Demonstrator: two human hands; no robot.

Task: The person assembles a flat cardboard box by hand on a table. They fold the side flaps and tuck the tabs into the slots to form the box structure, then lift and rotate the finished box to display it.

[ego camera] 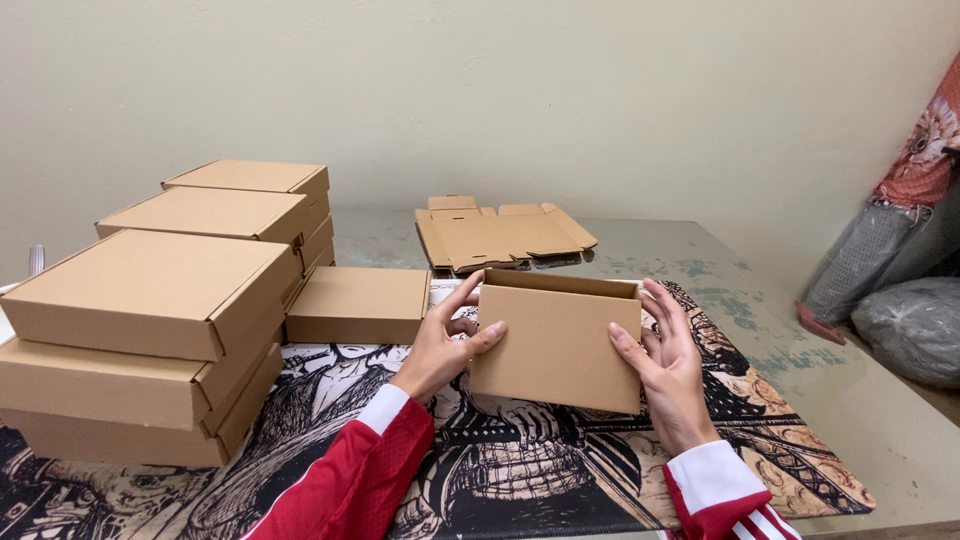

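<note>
Your left hand [440, 350] and right hand [668, 365] each grip one end of the part-folded cardboard box [557, 345], held above the surface's near edge, long axis running hand to hand, both equally near.

Counting now: two hands [440, 350] [668, 368] showing, sharing one half-folded box [557, 345] at 6 o'clock. Closed boxes [150, 290] sitting at 9 o'clock: three in the near stack, at least two in the far stack [250, 195], exact count unclear, plus one single box [362, 303]. One pile of flat blanks [500, 235] lying at 12 o'clock. One printed mat [780, 440] covering one tabletop [890, 420]. Two bagged bundles [910, 325] sitting at 3 o'clock.
</note>
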